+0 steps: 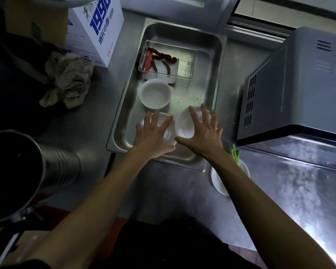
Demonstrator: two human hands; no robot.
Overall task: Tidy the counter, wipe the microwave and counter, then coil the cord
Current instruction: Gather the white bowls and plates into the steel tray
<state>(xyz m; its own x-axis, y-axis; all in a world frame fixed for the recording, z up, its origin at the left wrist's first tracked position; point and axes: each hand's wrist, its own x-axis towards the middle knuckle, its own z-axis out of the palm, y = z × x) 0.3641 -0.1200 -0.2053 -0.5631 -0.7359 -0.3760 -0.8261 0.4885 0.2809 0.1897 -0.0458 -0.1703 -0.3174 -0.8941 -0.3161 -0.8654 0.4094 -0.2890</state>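
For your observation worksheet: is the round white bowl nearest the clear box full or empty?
Empty: the round white bowl sits upright, its bare white inside visible.

Three white bowls (155, 93) in one steel tray (215, 78), one clear box (184, 61), one microwave (299, 84), one rag (68, 80).

Commercial kitchen, stainless counter (97, 121), steel tray (214, 61), microwave (299, 84), stockpot (52, 167)

white bowls (155, 93), red chillies (159, 57)
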